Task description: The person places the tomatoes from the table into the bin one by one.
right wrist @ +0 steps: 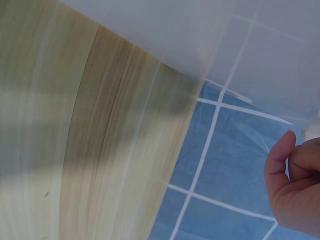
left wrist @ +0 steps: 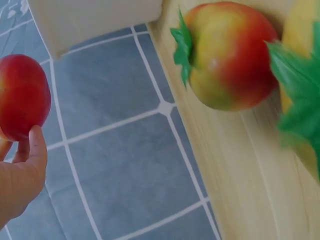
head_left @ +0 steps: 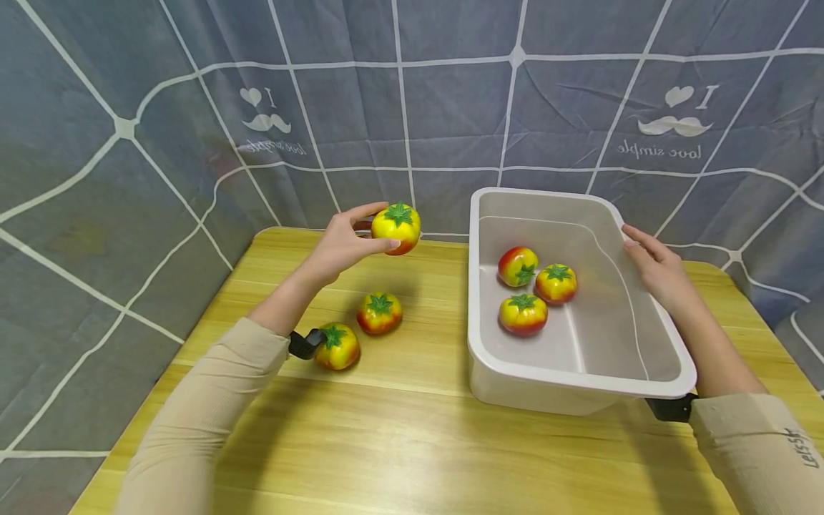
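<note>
My left hand [head_left: 341, 247] pinches a red-and-yellow imitation tomato [head_left: 395, 226] with a green star-shaped leaf, held above the table to the left of a white plastic bin. In the left wrist view the same tomato [left wrist: 22, 97] shows its red side at the fingertips. Below that hand, two similar tomatoes, a farther one [head_left: 380, 313] and a nearer one [head_left: 337, 347], sit on the table. My right hand [head_left: 659, 268] grips the right rim of the bin [head_left: 479, 357], thumb and fingers at the edge. Inside lie three more tomatoes [head_left: 523, 315], grouped toward the left.
The wooden table [head_left: 386, 443] has its back edge against a grey-blue curtain [head_left: 450, 121] with white lines. The curtain also hangs along the left side. A black wrist strap [head_left: 305, 344] on the left arm overlaps the nearer tomato in the head view.
</note>
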Motion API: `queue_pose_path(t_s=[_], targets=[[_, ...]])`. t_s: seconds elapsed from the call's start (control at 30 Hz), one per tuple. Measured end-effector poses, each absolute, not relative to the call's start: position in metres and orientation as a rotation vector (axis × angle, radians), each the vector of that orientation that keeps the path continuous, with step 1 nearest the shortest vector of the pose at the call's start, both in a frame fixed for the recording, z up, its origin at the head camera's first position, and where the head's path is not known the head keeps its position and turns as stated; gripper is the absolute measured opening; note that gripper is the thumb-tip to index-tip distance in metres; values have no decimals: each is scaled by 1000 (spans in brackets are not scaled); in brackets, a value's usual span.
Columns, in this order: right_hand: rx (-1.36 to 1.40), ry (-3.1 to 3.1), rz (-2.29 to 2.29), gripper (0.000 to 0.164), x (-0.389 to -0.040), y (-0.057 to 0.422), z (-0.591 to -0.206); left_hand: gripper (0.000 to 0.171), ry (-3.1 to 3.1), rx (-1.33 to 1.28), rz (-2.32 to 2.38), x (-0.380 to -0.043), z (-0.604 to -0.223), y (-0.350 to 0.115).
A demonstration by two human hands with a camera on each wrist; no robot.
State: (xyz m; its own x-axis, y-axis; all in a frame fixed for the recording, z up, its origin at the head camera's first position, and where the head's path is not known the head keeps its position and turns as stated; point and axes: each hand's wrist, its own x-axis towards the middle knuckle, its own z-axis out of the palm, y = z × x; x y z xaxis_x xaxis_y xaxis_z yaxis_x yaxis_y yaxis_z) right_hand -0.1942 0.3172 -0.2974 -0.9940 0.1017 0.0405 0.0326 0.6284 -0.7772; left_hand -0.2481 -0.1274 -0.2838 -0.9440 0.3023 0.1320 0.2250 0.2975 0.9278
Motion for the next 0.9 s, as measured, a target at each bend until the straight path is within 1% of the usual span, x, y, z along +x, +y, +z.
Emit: queue_pose_path(t_s=[0.9], targets=[[-117, -2750, 1330, 57, -195, 318, -298, 63, 2429, 606, 1754, -246, -275, -72]])
